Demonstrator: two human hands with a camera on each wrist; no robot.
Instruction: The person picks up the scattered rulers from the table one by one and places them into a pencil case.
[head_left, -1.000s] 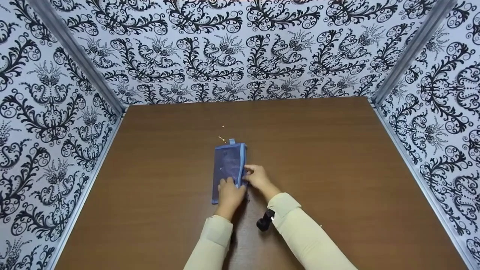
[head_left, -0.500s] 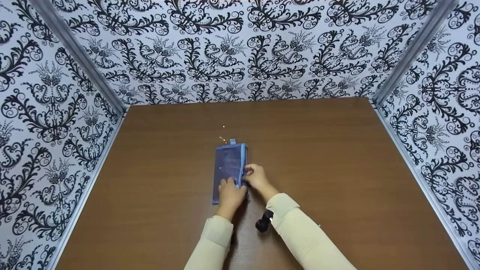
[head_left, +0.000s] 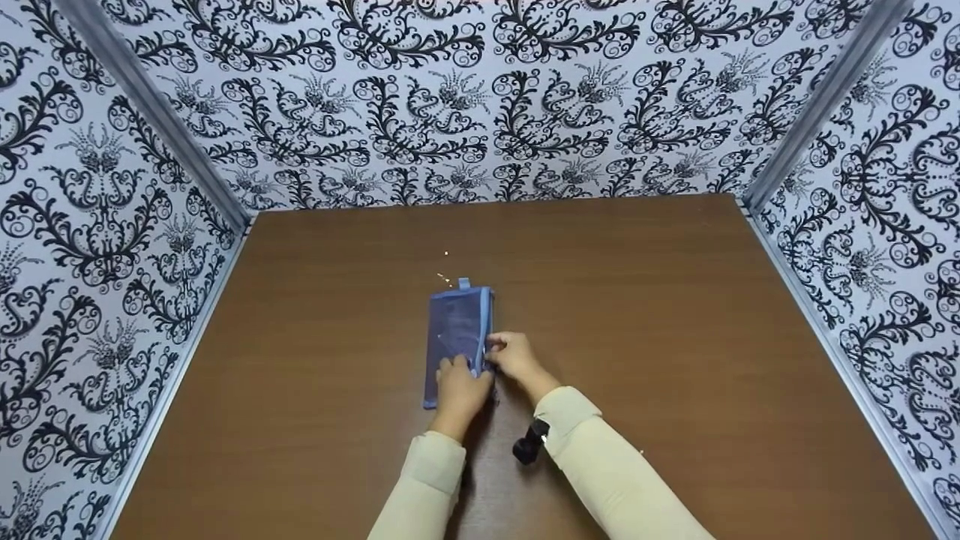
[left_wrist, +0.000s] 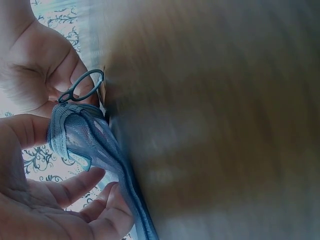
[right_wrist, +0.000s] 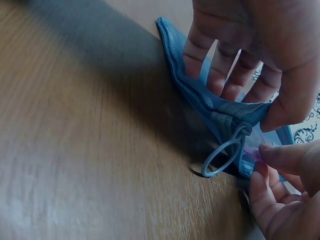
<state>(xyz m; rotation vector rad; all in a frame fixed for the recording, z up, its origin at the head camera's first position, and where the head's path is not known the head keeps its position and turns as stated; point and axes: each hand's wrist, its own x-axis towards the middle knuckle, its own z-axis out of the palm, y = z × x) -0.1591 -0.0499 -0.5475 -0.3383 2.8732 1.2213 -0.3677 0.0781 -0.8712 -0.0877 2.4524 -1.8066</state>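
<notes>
A blue mesh zip pouch [head_left: 456, 322] lies lengthwise on the table, its zipped edge toward the right. My left hand [head_left: 461, 390] grips its near end. In the left wrist view the left thumb [left_wrist: 32, 131] presses the top edge while the other fingers sit against the mesh from below. My right hand [head_left: 519, 358] pinches the pouch's opening beside the zip. A blue ring-shaped zip pull [right_wrist: 220, 148] hangs from the slider at the near end. A thin pink sliver [right_wrist: 255, 154] shows in the opening at the right thumb tip; what it belongs to is hidden.
The brown wooden table [head_left: 645, 300] is enclosed by walls [head_left: 480, 105] with a black-and-white scroll pattern. A few tiny gold shiny bits [head_left: 445, 280] lie beyond the pouch's far end. A small black device [head_left: 529, 444] sits at the right sleeve cuff.
My right fingertips have shifted slightly toward me along the zip edge. The pouch and my left hand have stayed in place.
</notes>
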